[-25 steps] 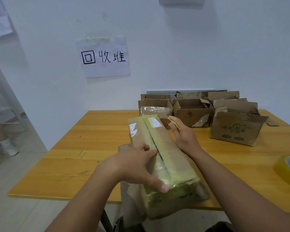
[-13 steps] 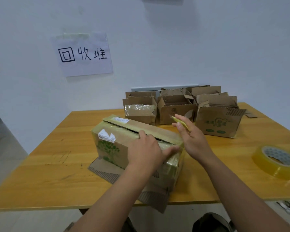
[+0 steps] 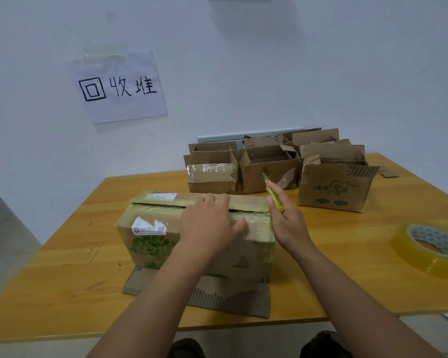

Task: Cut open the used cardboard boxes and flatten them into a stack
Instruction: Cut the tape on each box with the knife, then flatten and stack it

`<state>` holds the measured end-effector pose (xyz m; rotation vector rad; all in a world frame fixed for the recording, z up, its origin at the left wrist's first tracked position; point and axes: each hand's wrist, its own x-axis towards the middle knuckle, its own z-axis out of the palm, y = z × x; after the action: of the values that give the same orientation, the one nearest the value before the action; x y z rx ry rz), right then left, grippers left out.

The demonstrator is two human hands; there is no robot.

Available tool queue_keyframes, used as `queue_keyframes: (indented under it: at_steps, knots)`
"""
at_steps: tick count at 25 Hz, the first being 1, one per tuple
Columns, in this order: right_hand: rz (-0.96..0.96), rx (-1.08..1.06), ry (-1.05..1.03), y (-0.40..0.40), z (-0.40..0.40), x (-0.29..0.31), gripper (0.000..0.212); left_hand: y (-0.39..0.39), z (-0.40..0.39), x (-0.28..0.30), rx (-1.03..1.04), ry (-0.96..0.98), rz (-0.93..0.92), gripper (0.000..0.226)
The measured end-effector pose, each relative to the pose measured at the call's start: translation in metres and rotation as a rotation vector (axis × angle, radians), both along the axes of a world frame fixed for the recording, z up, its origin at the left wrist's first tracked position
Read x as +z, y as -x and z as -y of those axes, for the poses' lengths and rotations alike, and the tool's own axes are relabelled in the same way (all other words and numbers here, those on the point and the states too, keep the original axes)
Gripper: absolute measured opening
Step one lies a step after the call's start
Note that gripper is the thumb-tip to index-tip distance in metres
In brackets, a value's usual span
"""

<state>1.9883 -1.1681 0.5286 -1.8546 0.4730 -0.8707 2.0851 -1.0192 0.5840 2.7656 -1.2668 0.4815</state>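
— Box [image 3: 192,228] position?
— On the surface [image 3: 347,267], atop flattened cardboard [image 3: 217,295].
— Grips?
— Left hand [image 3: 207,226] lies flat on its taped top; right hand [image 3: 287,218] clasps a yellow cutter [image 3: 273,195] beside it.

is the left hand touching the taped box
Touching: the head view shows the left hand lying flat on top of the taped box, fingers across its top seam.
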Motion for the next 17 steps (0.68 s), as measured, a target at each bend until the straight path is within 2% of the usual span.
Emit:
queue_keyframes:
  at_steps: [3, 6, 11, 17]
  knots:
    - [0.143, -0.155, -0.02, 0.01, -0.007, -0.008, 0.039, -0.019, 0.013, 0.002, -0.264, -0.044, -0.165, 0.069]
    - [0.119, -0.105, -0.009, 0.018, -0.015, -0.015, 0.042, -0.034, 0.03, 0.001, -0.299, -0.114, -0.36, 0.076]
    - [0.015, -0.001, -0.161, 0.022, -0.003, -0.009, 0.048, -0.033, 0.04, -0.005, -0.147, -0.23, -0.291, 0.083]
    - [-0.008, 0.07, -0.213, 0.023, -0.001, 0.001, 0.054, -0.026, 0.047, -0.004, -0.263, -0.224, -0.339, 0.067]
